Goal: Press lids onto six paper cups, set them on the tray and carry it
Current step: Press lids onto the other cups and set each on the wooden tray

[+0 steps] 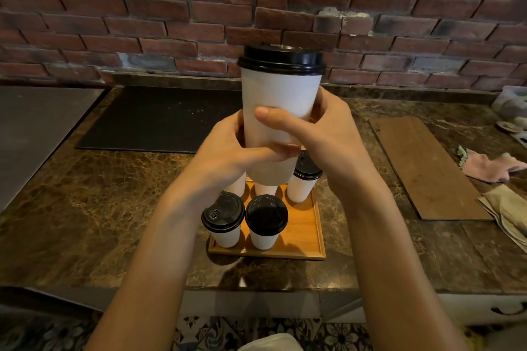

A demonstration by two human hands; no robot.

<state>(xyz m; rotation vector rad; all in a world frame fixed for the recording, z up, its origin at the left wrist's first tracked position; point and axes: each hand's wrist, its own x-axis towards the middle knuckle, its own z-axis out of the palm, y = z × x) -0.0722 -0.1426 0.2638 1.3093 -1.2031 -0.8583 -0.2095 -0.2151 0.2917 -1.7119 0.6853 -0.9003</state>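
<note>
Lidded cup [281, 111], upright, gripped round its lower wall by the curled fingers of left hand [228, 157] and right hand [328, 134]; black lid [281, 58] well above the fingers. Below the fingers, tray [306, 236] on the surface [114, 194], bearing five cups [266, 221], two partly hidden behind the hands.

Café counter, brick wall [171, 8], marble countertop [85, 194], lidded takeaway cups [266, 222], wooden tray [308, 236]
</note>
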